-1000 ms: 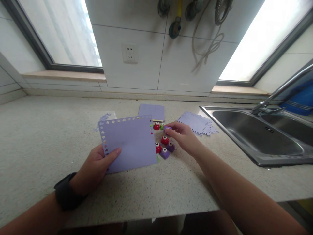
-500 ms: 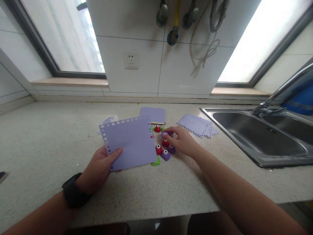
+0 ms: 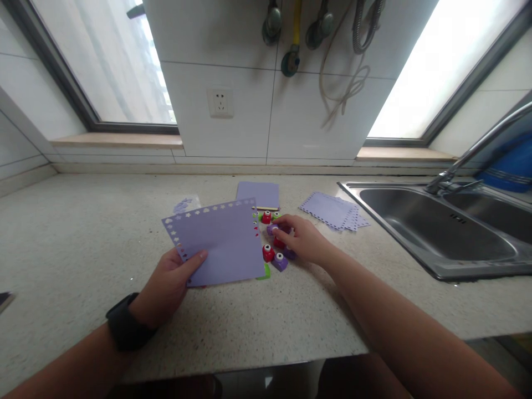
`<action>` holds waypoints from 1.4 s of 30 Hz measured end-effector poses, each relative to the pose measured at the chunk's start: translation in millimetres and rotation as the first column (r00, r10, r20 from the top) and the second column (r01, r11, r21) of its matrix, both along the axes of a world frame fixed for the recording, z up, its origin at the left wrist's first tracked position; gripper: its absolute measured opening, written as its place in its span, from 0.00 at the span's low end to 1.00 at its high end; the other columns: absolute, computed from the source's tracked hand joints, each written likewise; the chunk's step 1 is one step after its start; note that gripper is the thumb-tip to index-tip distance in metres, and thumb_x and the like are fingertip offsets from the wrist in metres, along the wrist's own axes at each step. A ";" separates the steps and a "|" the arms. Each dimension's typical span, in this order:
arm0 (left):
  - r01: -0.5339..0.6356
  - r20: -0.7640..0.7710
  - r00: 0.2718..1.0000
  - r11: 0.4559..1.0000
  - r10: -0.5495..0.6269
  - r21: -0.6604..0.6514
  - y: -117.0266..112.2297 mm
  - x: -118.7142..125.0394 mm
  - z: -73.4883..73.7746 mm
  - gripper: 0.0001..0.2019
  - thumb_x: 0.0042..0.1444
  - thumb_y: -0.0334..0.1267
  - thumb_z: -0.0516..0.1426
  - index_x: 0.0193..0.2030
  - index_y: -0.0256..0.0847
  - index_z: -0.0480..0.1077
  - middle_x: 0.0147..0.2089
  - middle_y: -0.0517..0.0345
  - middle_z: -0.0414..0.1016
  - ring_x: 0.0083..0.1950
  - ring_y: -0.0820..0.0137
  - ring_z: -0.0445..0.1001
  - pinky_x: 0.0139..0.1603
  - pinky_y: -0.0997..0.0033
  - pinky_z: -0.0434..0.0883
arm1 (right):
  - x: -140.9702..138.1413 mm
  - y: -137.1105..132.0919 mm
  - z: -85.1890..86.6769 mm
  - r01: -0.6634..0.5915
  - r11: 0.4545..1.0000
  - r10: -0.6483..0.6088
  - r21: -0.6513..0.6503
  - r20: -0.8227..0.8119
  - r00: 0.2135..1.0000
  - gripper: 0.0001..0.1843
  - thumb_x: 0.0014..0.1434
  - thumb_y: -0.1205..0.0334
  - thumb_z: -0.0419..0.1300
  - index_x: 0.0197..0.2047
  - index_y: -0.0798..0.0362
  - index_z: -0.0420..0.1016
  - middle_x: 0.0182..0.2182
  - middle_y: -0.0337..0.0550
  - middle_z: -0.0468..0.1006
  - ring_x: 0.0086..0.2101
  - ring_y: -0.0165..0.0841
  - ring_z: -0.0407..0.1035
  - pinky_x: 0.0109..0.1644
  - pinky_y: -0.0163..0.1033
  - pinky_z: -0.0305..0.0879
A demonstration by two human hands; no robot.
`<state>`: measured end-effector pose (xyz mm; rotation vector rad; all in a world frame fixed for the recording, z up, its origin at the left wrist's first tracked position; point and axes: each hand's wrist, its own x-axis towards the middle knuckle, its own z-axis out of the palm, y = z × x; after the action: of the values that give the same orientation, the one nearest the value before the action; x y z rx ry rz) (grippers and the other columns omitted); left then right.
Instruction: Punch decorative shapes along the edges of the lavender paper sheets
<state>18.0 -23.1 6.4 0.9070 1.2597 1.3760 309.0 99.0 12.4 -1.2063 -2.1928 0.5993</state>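
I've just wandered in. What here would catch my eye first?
Probably the big lilac sheet with punched top and left edges, held by the left hand near the middle of the view. Just right of it, the right hand pinches a small purple punch among bright red, purple and green ones.

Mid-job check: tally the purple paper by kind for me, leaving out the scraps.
Sheet in the left hand: 1
Stack at the back: 1
Fanned pile with edge holes: 1
Total: 3 (sheets within the stack and pile can't be counted reliably)
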 end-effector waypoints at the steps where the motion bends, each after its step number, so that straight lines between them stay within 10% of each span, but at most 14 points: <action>1: -0.001 -0.003 1.000 1.000 0.001 0.005 0.0 -0.4 -0.7 0.14 0.56 0.42 0.70 0.47 0.40 0.83 0.46 0.52 0.89 0.47 0.56 0.86 0.53 0.60 0.81 | -0.5 -0.2 0.4 -0.006 1.000 0.006 -0.006 0.013 1.000 0.15 0.68 0.51 0.62 0.51 0.47 0.84 0.39 0.49 0.84 0.37 0.40 0.73 0.43 0.49 0.67; 12: -0.075 0.046 0.996 0.997 0.076 -0.014 0.5 6.0 7.3 0.05 0.58 0.33 0.65 0.42 0.45 0.80 0.45 0.55 0.88 0.45 0.57 0.86 0.46 0.61 0.82 | 0.2 -0.4 2.9 -0.134 0.991 0.130 0.029 0.128 0.983 0.13 0.70 0.54 0.60 0.50 0.40 0.86 0.44 0.46 0.86 0.44 0.45 0.77 0.49 0.50 0.68; 23: -0.105 0.123 0.987 0.994 0.103 0.009 3.0 5.7 6.9 0.06 0.56 0.35 0.68 0.40 0.43 0.79 0.41 0.58 0.87 0.27 0.69 0.77 0.22 0.73 0.71 | 20.2 16.9 10.9 0.187 0.969 -0.173 0.160 -0.100 0.980 0.17 0.68 0.65 0.57 0.56 0.51 0.80 0.50 0.52 0.85 0.42 0.41 0.76 0.48 0.50 0.71; 32: -0.105 0.118 0.987 0.994 0.107 -0.028 5.0 3.0 8.8 0.04 0.62 0.35 0.64 0.44 0.44 0.77 0.43 0.58 0.84 0.28 0.71 0.75 0.22 0.75 0.70 | 21.0 -0.4 28.0 -0.125 0.992 0.116 0.023 0.256 0.960 0.11 0.66 0.52 0.63 0.39 0.45 0.87 0.33 0.42 0.86 0.32 0.37 0.75 0.37 0.44 0.65; 42: -0.124 0.117 0.985 0.992 0.124 -0.008 9.3 0.8 1.2 0.05 0.60 0.30 0.62 0.43 0.41 0.77 0.39 0.57 0.82 0.26 0.71 0.74 0.19 0.76 0.71 | 12.7 -5.3 24.7 -0.126 0.990 0.099 0.057 0.337 0.936 0.10 0.64 0.53 0.65 0.45 0.45 0.85 0.39 0.42 0.86 0.37 0.37 0.77 0.39 0.42 0.67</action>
<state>18.8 -13.7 7.6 0.7464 1.2433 1.5047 321.7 93.6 37.1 -1.2192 -2.5568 0.3696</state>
